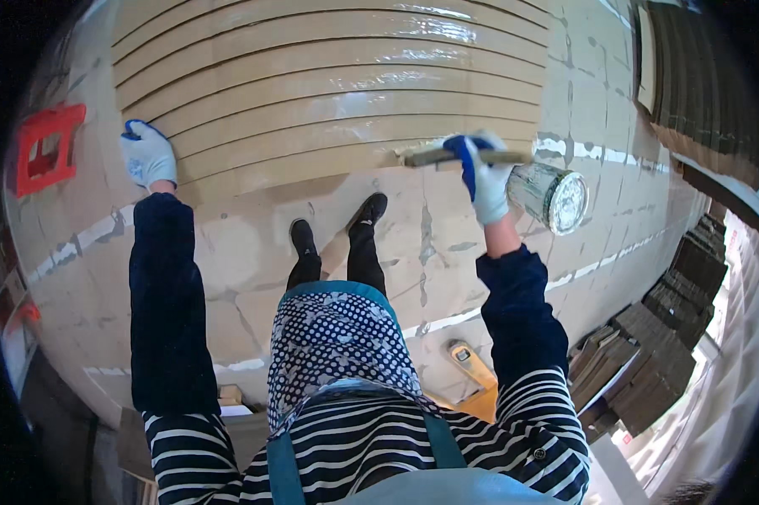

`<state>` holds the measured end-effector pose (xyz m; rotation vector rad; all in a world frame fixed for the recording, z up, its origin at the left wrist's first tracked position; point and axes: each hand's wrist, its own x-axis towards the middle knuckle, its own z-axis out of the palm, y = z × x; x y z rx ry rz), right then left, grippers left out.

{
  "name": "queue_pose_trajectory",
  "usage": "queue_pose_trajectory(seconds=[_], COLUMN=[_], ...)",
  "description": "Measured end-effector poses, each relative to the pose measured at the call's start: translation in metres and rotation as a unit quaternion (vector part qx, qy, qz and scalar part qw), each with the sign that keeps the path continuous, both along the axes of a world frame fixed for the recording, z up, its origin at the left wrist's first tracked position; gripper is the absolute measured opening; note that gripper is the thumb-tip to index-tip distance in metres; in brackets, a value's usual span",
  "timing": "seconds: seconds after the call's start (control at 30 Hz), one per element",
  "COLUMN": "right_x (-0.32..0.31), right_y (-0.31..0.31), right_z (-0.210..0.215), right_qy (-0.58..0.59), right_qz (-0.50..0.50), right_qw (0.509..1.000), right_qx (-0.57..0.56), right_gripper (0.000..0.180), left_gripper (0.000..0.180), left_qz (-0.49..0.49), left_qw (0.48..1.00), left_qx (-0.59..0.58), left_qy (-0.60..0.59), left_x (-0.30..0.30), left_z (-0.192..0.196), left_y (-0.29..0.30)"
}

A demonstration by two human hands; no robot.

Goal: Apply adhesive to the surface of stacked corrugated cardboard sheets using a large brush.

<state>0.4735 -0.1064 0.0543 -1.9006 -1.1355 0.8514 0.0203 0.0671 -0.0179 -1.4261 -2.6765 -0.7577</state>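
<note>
Near the right front edge of the tan cardboard [312, 109], a slim brownish bar [430, 157] is gripped by the right hand [482, 172], its long axis running left-right, while the left hand [149, 154]'s grip cannot be told.

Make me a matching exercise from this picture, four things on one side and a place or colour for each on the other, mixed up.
Column one:
1. Brush
2. Bucket
3. Plastic frame
4. Left hand

Column two:
A. Bright red
B. At the left edge of the layered sheets
C. Held in the right hand
D. Just right of the right hand

Right pairs: 1-C, 2-D, 3-A, 4-B
</note>
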Motion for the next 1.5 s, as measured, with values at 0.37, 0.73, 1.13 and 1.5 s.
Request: queue_pose_trajectory(seconds=[0.37,0.73,1.13,1.5], right_x=[0.014,0.023,-0.007,-0.114], right_y=[0.001,-0.027,0.144,0.021], right_z=[-0.033,-0.014,-0.024,-0.01], right_qy=[-0.012,0.008,-0.119,-0.116], right_qz=[0.029,-0.067,-0.156,0.03], right_qw=[0.979,0.989,0.933,0.959], right_qx=[0.203,0.133,0.303,0.256], right_gripper=[0.012,0.026,0.016,0.007], left_gripper=[0.048,0.048,0.045,0.05], left_qz=[-0.019,-0.003,0.014,0.008], left_qw=[1.0,1.0,1.0,0.999], left_qx=[0.024,0.015,0.002,-0.011], left_qy=[0.008,-0.013,0.014,-0.03], left_x=[0.002,0.011,0.019,0.023], left_z=[-0.011,-0.003,-0.013,-0.008], left_y=[-0.002,-0.001,-0.001,-0.002])
